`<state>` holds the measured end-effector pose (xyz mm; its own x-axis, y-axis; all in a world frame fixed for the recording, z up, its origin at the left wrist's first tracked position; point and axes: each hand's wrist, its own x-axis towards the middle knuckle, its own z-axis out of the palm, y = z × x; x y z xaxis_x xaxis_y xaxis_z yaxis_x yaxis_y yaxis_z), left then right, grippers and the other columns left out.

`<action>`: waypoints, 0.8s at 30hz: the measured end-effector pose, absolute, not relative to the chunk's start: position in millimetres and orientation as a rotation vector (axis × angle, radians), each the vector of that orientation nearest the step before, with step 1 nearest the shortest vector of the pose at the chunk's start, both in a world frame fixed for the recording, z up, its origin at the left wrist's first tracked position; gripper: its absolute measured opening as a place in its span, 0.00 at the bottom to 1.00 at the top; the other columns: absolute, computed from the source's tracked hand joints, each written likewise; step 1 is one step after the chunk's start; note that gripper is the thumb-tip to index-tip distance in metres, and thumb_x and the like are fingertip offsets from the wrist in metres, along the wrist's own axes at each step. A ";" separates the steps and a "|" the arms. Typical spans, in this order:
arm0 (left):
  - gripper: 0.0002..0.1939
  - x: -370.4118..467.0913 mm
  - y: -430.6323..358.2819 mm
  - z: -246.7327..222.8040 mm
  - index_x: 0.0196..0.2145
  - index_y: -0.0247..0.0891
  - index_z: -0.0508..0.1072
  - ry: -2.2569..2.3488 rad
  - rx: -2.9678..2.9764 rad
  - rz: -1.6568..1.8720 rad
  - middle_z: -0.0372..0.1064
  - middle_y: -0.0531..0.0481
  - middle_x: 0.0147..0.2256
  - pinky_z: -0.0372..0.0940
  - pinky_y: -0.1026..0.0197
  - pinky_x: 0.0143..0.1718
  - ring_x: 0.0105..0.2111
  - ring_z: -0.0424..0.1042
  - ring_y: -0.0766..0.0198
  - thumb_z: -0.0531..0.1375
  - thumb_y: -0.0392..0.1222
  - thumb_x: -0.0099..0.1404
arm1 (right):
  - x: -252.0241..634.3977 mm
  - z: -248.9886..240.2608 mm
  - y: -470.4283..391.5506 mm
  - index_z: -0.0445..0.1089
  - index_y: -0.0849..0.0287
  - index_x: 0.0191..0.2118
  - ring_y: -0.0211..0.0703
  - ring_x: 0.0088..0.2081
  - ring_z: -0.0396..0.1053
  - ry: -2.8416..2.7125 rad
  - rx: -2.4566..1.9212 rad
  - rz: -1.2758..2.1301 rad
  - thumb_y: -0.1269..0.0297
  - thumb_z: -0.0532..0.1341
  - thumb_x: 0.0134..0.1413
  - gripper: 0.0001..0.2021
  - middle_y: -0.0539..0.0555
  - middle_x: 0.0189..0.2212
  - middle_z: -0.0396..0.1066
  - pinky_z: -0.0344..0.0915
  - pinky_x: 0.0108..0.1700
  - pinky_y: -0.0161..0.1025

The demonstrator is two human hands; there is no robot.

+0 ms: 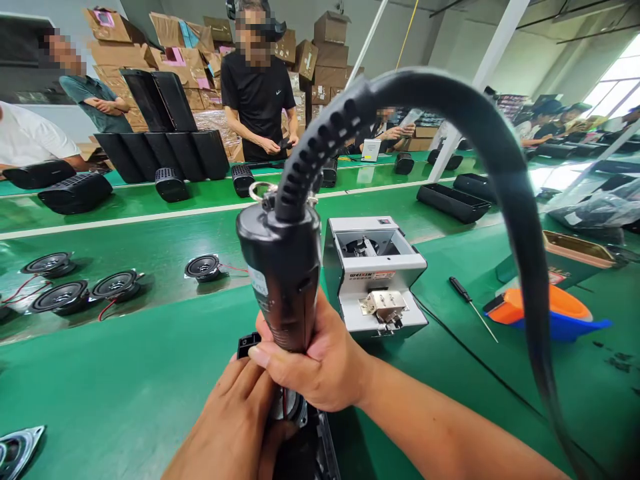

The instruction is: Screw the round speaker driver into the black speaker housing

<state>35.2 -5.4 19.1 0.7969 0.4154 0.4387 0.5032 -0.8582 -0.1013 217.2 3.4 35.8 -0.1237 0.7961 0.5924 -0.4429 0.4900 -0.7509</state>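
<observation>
My right hand (333, 367) is wrapped round the black body of an electric screwdriver (280, 267), held upright with its tip hidden below. Its thick black cable arches up and over to the right. Beneath it lies a black speaker housing (326, 443), with part of a speaker driver (300, 408) and a red wire showing in it. My left hand (233, 413) is closed over the left side of this housing, close against the right hand. Its fingertips are partly hidden.
A screw feeder (370, 280) stands just ahead. Right of it lie a hand screwdriver (463, 297), an orange and blue scoop (555, 313) and a gold-rimmed box (580, 250). Several loose speakers (117, 285) sit left. Beyond, a green conveyor (280, 230) carries black housings; co-workers (260, 93) are behind it.
</observation>
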 end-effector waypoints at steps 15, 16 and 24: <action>0.28 39.6 -11.0 22.9 0.59 0.42 0.71 -0.852 -2.827 -0.710 0.84 0.45 0.48 0.84 0.54 0.46 0.45 0.88 0.52 0.60 0.33 0.61 | 219.5 37.2 5.0 0.66 0.49 0.45 0.33 0.29 0.58 -1.318 -0.319 1.112 0.81 0.75 0.54 0.24 0.42 0.35 0.64 0.60 0.32 0.34; 0.26 39.5 -12.0 23.2 0.58 0.41 0.73 -0.873 -2.830 -0.710 0.84 0.45 0.47 0.84 0.55 0.45 0.45 0.88 0.52 0.59 0.33 0.61 | 220.9 37.8 5.3 0.66 0.50 0.46 0.33 0.28 0.58 -1.308 -0.337 1.126 0.81 0.75 0.54 0.24 0.42 0.34 0.64 0.61 0.31 0.34; 0.20 25.9 -14.3 14.4 0.58 0.47 0.76 -1.071 -2.999 -0.563 0.83 0.50 0.53 0.83 0.58 0.50 0.52 0.84 0.56 0.60 0.38 0.70 | 227.6 37.9 13.2 0.62 0.48 0.51 0.32 0.24 0.65 -1.180 -0.430 1.237 0.72 0.76 0.58 0.25 0.40 0.34 0.66 0.66 0.26 0.32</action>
<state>25.9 -14.3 14.4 0.7206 0.6290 0.2918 0.5968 -0.7769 0.2007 227.6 13.2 37.9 -0.1196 0.8834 0.4530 -0.4943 0.3428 -0.7989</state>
